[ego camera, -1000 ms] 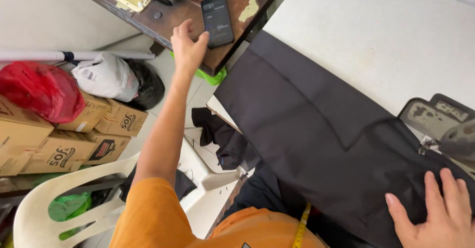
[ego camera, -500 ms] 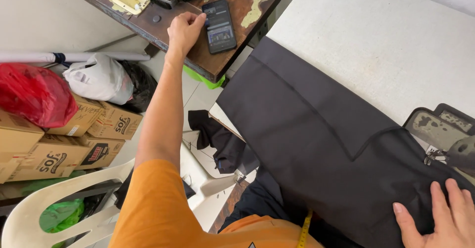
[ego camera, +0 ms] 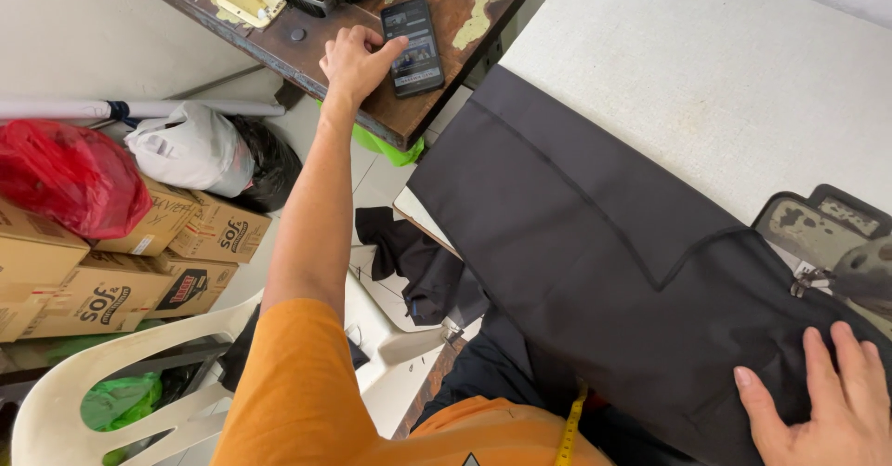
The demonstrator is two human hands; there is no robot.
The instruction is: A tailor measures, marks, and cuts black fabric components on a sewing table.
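My left hand (ego camera: 355, 62) reaches out to a worn brown side table (ego camera: 316, 43), its fingers curled and a fingertip touching the screen of a black smartphone (ego camera: 414, 46) that lies flat there. My right hand (ego camera: 825, 406) rests flat, fingers spread, on a large piece of black fabric (ego camera: 595, 252) spread over the white sewing table (ego camera: 688, 85). A sewing machine's base (ego camera: 827, 229) shows at the right edge, beside the right hand.
Cardboard boxes (ego camera: 111, 262), a red bag (ego camera: 70, 183) and a white bag (ego camera: 190, 145) are stacked on the floor at left. A white plastic chair (ego camera: 121, 373) stands near my body. Black cloth scraps (ego camera: 409, 257) hang below the table. A yellow measuring tape (ego camera: 569, 429) hangs at my chest.
My left hand has shifted slightly from the phone's left edge onto its screen. My right hand stays pressed on the black fabric. The view has tilted a little.
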